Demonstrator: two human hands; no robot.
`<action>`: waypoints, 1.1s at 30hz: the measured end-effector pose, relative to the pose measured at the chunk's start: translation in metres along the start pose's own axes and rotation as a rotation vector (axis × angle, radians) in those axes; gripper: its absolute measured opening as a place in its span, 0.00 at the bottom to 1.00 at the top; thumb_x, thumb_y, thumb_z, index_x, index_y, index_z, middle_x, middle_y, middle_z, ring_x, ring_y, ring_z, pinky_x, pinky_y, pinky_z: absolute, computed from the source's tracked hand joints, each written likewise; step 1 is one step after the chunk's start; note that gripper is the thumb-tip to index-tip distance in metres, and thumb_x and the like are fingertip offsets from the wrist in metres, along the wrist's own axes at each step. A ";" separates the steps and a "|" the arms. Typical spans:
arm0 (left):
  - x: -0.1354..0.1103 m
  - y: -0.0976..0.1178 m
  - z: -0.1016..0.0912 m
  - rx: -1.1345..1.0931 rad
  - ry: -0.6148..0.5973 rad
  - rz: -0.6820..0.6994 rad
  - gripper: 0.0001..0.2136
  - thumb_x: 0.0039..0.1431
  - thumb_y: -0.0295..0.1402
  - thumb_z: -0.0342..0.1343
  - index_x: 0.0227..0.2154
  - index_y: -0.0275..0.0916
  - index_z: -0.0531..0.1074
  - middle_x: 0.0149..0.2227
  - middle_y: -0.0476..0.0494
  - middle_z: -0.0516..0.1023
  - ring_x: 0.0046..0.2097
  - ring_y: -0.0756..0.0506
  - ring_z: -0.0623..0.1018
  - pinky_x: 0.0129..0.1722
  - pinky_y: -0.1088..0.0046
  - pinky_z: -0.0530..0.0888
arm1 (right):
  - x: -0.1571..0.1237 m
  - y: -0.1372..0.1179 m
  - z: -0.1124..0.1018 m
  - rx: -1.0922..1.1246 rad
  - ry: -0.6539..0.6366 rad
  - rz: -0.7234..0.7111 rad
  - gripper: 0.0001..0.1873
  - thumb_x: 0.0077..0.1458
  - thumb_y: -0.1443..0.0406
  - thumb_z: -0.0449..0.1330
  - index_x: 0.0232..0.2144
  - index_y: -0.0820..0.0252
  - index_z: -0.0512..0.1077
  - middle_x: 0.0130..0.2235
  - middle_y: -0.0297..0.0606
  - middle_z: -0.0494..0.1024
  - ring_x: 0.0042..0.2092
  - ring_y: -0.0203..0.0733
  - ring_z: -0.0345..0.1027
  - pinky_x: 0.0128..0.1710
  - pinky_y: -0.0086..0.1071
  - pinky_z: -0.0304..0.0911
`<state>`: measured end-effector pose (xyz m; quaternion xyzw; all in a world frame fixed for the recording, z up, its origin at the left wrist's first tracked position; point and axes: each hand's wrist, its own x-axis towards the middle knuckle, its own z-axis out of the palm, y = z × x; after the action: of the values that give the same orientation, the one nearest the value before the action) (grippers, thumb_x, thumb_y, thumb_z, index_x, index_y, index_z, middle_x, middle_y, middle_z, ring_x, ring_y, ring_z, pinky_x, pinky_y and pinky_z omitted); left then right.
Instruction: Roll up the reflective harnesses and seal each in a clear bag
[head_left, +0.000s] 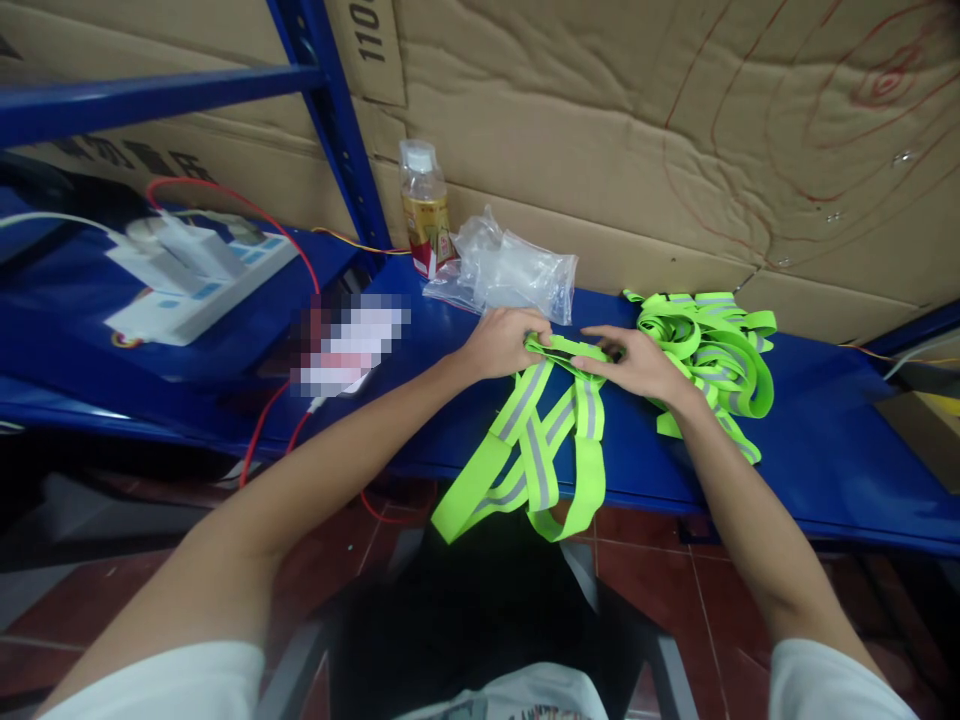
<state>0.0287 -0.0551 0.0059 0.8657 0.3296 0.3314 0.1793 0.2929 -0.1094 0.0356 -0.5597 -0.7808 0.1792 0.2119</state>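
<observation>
A neon-yellow reflective strap harness (538,455) with grey stripes hangs from both hands, its loops dropping over the front edge of the blue shelf (420,410). My left hand (504,342) is closed on the left end of the strap band at its top. On the other end, my right hand (634,360) pinches the band between thumb and fingers. The band is folded and roughly level between the hands. Just right of my right hand lies a heap of similar reflective straps (712,350), loosely coiled.
Behind my hands lie clear plastic bags (517,270) and a bottle (425,215) with a gold-and-red label. At left are a phone-like object (352,345), blurred out, with a red cable, and a white power strip (202,300). Cardboard (562,130) stands behind the shelf.
</observation>
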 end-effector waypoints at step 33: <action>-0.005 0.003 -0.007 0.379 -0.189 0.012 0.22 0.58 0.26 0.55 0.56 0.39 0.72 0.50 0.36 0.80 0.44 0.37 0.80 0.41 0.63 0.72 | -0.003 -0.007 -0.001 0.143 -0.008 -0.123 0.25 0.50 0.47 0.76 0.44 0.54 0.84 0.47 0.40 0.87 0.46 0.55 0.80 0.42 0.42 0.74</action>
<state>0.0221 -0.0606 0.0104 0.9131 0.3626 0.1816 0.0415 0.2883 -0.1141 0.0399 -0.4934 -0.7999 0.2230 0.2589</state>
